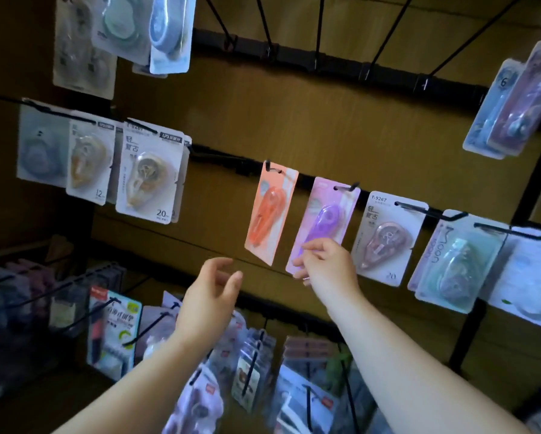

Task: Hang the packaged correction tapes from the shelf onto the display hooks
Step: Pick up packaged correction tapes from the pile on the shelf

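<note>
**— What are you looking at?**
— The brown board-backed display rack point(294, 126) fills my view, with carded packs hung along its black rails. On the middle rail, the purple carded correction tape point(324, 214) hangs from a thin black wire hook point(346, 187). It is just right of the orange carded correction tape point(270, 211) and left of a white-carded one.

**— And your hands?**
— My right hand point(328, 261) pinches the purple card's lower edge, thumb in front and fingers curled beneath. My left hand point(209, 296) hovers nearer and to the left, fingers loosely spread, holding nothing.

**— What could go wrong?**
— The card seems to sit close to the hook's upturned tip. If I tug as I let go, or set it swinging, I reckon the slot could ride off the end. Then the pack would drop among the stock below. A sideways pull might also knock the orange one, which hangs tilted. I can't make out the shelf with the remaining packs.
</note>
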Motion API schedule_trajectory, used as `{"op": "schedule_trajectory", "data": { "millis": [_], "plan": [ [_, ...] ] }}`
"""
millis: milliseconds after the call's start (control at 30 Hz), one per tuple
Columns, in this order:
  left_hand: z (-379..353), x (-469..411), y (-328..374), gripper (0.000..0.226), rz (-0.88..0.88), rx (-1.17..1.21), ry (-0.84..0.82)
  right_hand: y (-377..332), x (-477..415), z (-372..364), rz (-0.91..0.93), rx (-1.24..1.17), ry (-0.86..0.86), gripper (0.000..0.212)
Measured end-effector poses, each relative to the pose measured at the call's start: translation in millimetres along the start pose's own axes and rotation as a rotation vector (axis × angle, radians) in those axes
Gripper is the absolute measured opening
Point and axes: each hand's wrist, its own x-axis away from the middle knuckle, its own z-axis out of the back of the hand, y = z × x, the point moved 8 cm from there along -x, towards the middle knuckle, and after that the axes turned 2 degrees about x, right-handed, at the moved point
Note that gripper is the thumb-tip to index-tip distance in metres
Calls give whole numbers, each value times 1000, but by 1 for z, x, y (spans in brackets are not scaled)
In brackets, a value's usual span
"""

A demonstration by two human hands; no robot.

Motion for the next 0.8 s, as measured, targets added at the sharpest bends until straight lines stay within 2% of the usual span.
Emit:
{"op": "schedule_trajectory", "data": {
  "millis": [33,100,200,333,400,467,633,800],
  "plan": [
    [6,20,5,9,-45,58,0,2,16,5,-2,-23,-26,29],
    [12,65,9,19,-114,128,-31,8,53,14,-10,-41,-87,30],
    [9,134,-4,20,-77,137,-154,34,114,26,-79,-22,-193,30],
    [-22,210,-73,24,194,-62,-464,104,185,29,-283,-31,-329,28],
    [-32,235,-119,28,363,-160,-547,147,212,29,-413,-35,-366,27],
    [-37,251,-161,31,468,-254,-549,191,236,24,-541,-36,-409,26],
    [-57,270,-242,35,584,-384,-546,294,265,7,-798,-13,-440,27],
    [-78,279,-311,33,653,-460,-579,390,268,-4,-985,156,-443,29]
  ]
}}
